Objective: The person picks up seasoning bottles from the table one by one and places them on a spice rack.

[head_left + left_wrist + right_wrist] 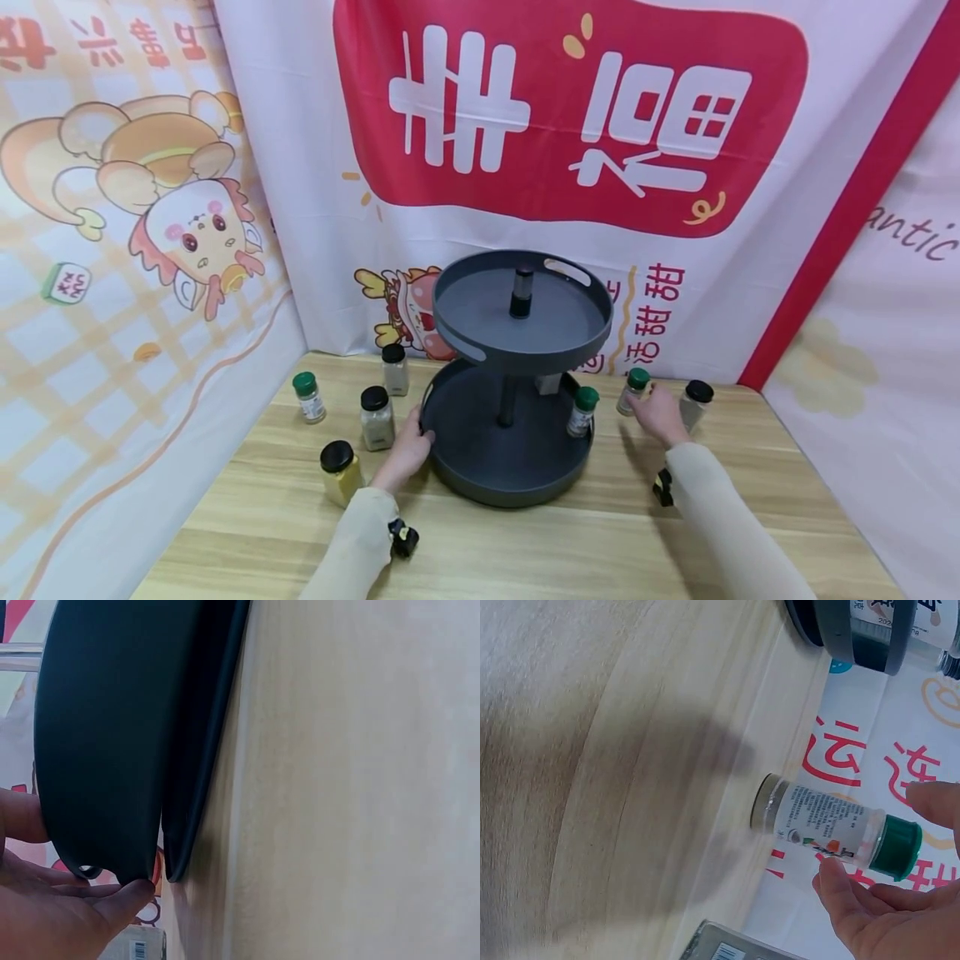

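Note:
A dark grey two-tier round tray stands on the table with a short post between its tiers. At the left side of its lower tier, my left hand grips the wall by the handle slot, thumb and fingers on either side in the left wrist view. My right hand is at a small green-capped spice jar, upright on the table right of the tray. Its fingertips are right at the jar's label, while the thumb stands apart from the green cap. Another green-capped jar stands inside the lower tier's right edge.
Left of the tray stand a green-capped jar and several black-capped jars, one with yellow contents. A black-capped jar is just right of my right hand. Printed cloth hangs behind the table and along both sides.

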A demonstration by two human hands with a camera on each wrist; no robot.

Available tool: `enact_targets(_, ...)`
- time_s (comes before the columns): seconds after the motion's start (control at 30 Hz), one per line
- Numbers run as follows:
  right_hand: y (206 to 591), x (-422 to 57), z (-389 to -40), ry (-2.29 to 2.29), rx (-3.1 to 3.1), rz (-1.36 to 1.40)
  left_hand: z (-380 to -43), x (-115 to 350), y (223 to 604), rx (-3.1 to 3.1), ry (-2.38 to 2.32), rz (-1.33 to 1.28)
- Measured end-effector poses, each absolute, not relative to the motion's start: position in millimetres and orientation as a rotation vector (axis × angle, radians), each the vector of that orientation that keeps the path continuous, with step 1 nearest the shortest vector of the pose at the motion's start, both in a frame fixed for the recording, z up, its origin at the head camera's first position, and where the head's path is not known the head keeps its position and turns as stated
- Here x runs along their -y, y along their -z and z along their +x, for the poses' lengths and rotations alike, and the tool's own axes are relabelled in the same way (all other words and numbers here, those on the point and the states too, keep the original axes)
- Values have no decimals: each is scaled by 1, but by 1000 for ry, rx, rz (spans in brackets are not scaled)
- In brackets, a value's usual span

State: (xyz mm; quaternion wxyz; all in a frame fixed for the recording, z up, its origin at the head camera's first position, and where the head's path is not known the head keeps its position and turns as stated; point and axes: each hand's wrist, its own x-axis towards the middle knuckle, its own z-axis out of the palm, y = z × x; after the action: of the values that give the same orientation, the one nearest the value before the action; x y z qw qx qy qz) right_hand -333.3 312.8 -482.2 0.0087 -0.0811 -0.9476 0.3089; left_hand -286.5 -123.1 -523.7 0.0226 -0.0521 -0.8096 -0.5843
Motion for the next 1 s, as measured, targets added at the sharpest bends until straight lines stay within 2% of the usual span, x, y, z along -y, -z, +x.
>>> enact_targets(0.53, 485, -317, -342, -1074, 2836, -175, -266, 115, 517, 2522, 1798, -184)
enact_targets(1.0, 486, -317, -355, -1139, 2836, -296, -262, 113, 522, 2557, 1779, -176)
